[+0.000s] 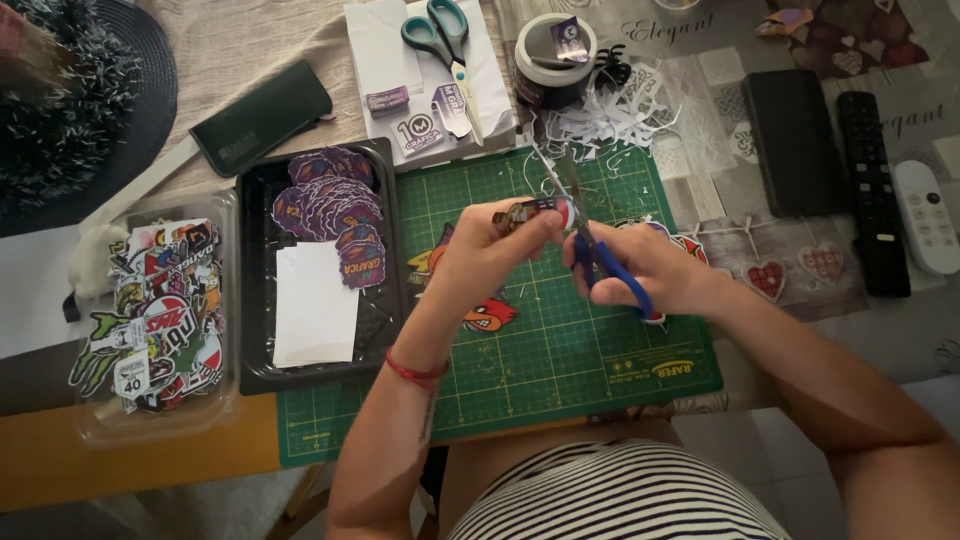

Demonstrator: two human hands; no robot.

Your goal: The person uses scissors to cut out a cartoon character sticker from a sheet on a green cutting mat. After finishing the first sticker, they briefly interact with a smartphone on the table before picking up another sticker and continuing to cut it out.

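Cutting happens at frame centre, above the green mat (560, 350) on the table (130, 460). The right hand (650, 265) has its fingers closed through the blue scissors (600, 262), blades up and slightly parted. The left hand (490, 255) pinches a small sticker (530, 212) between thumb and fingertips. The sticker looks light, thin and floppy, easy to crease, so it is likely best held by the edge close to the cut. Left of the mat a black tray (250, 300) holds purple stickers and white backing; at far left a clear tray (100, 425) holds a heap of multicoloured ones. Teal scissors (440, 35) and a tape roll (553, 60) lie at the top.
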